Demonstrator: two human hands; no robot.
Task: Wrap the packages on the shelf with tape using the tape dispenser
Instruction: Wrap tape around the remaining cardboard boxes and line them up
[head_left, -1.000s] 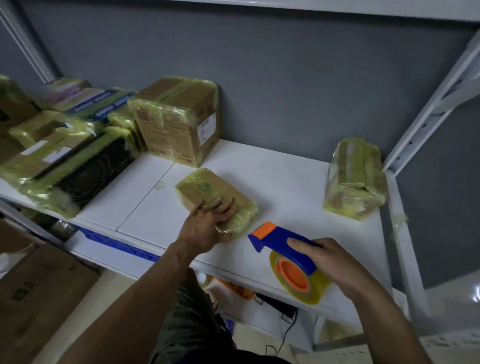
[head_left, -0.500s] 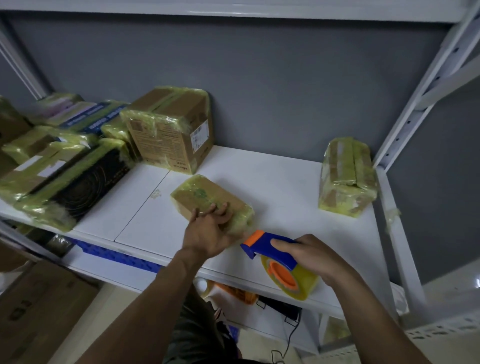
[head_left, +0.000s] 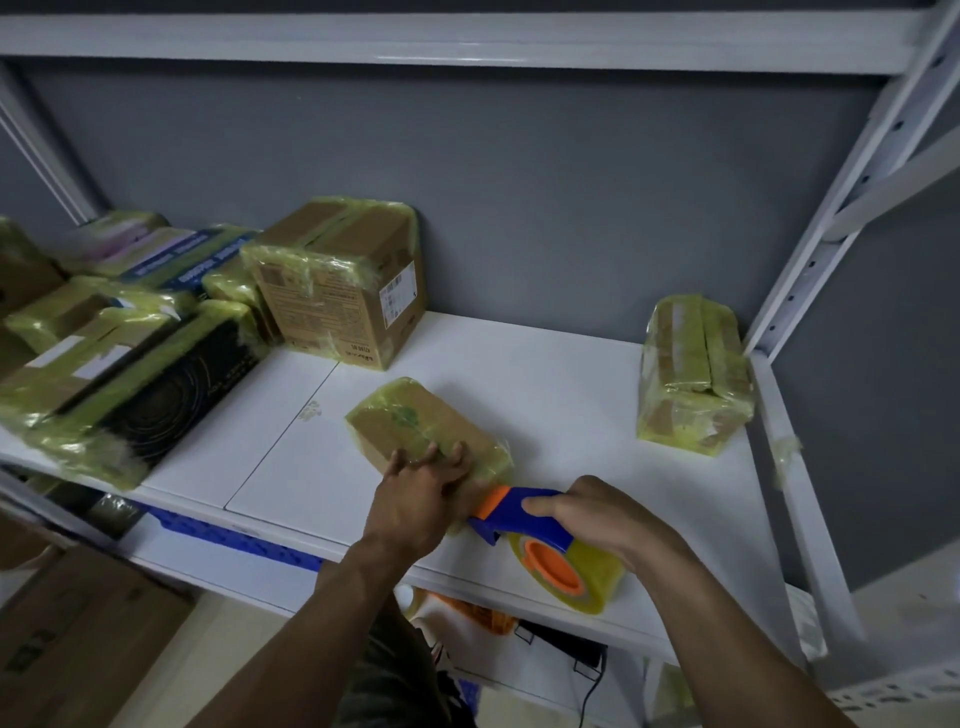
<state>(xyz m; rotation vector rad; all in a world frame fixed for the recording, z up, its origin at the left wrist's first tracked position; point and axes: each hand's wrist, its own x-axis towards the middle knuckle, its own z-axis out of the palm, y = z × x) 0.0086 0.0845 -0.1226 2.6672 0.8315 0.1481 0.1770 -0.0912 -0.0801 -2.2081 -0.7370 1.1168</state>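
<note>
A small brown cardboard package (head_left: 410, 423), partly covered in yellowish tape, lies flat on the white shelf (head_left: 545, 374). My left hand (head_left: 415, 499) rests on its near end with fingers spread and pressing down. My right hand (head_left: 602, 519) grips the blue handle of the tape dispenser (head_left: 530, 525), which carries an orange-cored roll of yellowish tape (head_left: 576, 571). The dispenser's orange nose touches the package's near right corner, just beside my left hand.
A tall taped box (head_left: 343, 280) stands at the back. Several taped packages (head_left: 119, 353) are stacked on the left. One more taped package (head_left: 691, 374) stands at the right by the shelf's white upright (head_left: 810, 260). Cardboard boxes (head_left: 67, 644) sit on the floor below left.
My right hand has brought the tape dispenser left and forward until its nose meets the package's corner. My left hand has stayed pressed on the package.
</note>
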